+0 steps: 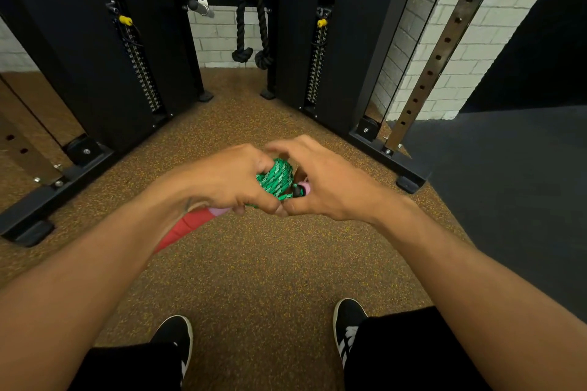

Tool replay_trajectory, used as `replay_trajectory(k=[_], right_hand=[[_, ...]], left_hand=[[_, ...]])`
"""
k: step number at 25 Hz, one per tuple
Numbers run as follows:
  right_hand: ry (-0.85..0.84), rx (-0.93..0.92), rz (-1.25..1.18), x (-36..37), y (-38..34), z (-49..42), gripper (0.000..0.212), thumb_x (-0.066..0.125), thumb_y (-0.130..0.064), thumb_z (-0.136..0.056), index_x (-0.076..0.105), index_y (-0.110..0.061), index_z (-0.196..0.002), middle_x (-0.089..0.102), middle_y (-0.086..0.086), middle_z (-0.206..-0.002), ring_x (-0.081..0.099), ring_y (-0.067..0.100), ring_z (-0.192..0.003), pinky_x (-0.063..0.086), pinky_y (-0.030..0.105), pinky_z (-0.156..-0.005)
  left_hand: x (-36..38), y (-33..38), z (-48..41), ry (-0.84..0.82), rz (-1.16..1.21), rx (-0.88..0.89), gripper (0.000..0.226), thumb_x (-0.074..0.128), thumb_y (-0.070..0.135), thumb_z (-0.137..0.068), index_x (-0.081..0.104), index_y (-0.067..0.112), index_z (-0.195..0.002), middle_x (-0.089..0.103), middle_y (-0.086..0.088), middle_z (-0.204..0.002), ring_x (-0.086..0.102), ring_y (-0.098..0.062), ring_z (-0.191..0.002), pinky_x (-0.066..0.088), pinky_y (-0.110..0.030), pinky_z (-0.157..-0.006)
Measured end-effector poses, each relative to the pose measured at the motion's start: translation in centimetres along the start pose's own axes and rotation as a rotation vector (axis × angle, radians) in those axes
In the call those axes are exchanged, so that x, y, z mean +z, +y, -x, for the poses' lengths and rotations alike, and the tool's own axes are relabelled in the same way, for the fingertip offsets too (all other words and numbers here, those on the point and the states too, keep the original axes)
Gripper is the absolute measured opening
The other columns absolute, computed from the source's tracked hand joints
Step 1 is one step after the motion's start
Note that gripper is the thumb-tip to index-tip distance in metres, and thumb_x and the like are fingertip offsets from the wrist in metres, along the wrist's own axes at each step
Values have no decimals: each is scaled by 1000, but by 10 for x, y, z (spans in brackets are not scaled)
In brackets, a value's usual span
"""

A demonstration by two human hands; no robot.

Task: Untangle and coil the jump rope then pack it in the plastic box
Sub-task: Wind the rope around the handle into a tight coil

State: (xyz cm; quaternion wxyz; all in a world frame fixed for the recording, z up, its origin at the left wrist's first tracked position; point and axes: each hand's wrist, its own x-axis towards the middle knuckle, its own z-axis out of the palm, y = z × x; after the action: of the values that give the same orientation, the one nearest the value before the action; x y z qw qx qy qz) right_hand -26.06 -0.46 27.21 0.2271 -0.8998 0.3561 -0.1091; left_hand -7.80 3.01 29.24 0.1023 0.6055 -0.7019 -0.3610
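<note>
Green rope bundle: you are holding the braided green jump rope as a tight wad right between your two hands, above the speckled rubber floor and in front of your shoes.
Red handle: the red-and-pink handle is sticking out from under your left hand, its long axis running down and toward your left forearm.
Second handle: a pink end with a black cap is showing at your right palm; the rest of it is hidden.
Left hand: your left hand is closing around the near-left side of the bundle and the top of the red handle, fingers curled tight.
Right hand: your right hand is cupping the bundle from the right, fingers arching over its top and thumb pressing low beside your left thumb; it is gripping the rope and the capped end.
Which hand is nearer: both are touching the bundle, so neither is leading.
Step in hand: you are probably finishing the coil, tucking the wraps snug.
Plastic box: it is not showing anywhere here, so you cannot tell which way the packed rope needs to travel.
Surroundings: the black cable machine uprights are standing well apart ahead, with a black triceps rope hanging between them.
</note>
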Motion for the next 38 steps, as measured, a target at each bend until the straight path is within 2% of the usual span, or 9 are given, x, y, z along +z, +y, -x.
replay_trajectory(k=[6,11,15,19,23,25,30,34,38], right_hand=[[27,-121,137,9,-1,2,66,73,-38,-84,47,-19,-142,56,-2,-130,55,10,-112,48,29,-98],[57,-164,174,1,3,2,49,75,-44,-81,62,-21,-122,68,-7,-111,54,0,-84,37,6,-71],[90,-146,-22,3,4,4,55,76,-35,-82,55,-27,-131,68,-10,-126,63,-7,-80,47,9,-74],[100,-190,24,0,2,3,41,71,-40,-80,62,-29,-119,66,-21,-96,57,-12,-70,42,7,-63],[91,-243,69,-3,4,-3,37,73,-39,-80,63,-30,-115,70,-16,-94,61,1,-72,44,13,-65],[127,-248,75,-6,6,-6,36,75,-40,-81,64,-26,-112,68,-15,-88,59,1,-70,40,11,-63],[155,-164,37,-9,11,-4,23,70,-35,-78,65,-22,-95,53,-19,-63,53,-6,-58,34,8,-53],[89,19,-140,-5,18,-2,17,74,-30,-79,65,-30,-93,67,-15,-72,61,-2,-62,42,15,-59],[109,90,-158,-1,15,-4,37,75,-32,-80,58,-28,-112,71,-14,-71,61,-8,-57,40,13,-57]], left_hand=[[-5,-11,-2,-114,64,-57,21,86,24,-70,74,15,-85,75,-6,-84,70,-18,-64,55,-28,-53],[-5,-16,1,-205,155,1,16,86,22,-72,76,19,-85,75,1,-80,69,-13,-67,53,-25,-52],[-12,-23,6,-262,306,46,26,84,24,-75,75,11,-96,75,-14,-95,69,-21,-80,56,-27,-58],[-10,-25,9,-321,511,18,40,82,25,-74,72,-1,-102,74,-16,-101,69,-17,-83,56,-21,-56],[-7,-23,10,-378,628,20,58,90,38,-62,72,3,-104,74,-17,-102,70,-14,-81,55,-19,-51],[-5,-19,10,-322,658,60,59,92,41,-57,72,8,-101,75,-16,-97,71,-16,-76,54,-19,-47],[-11,-19,-1,64,767,43,72,95,53,-35,55,14,-81,67,-6,-68,62,-13,-47,49,-20,-36],[-11,-23,-2,63,721,132,39,85,40,-62,65,14,-82,66,-2,-76,61,-7,-60,51,-19,-44],[-5,-24,-7,73,637,122,23,71,30,-77,67,14,-94,66,-4,-82,58,-8,-61,51,-19,-46]])
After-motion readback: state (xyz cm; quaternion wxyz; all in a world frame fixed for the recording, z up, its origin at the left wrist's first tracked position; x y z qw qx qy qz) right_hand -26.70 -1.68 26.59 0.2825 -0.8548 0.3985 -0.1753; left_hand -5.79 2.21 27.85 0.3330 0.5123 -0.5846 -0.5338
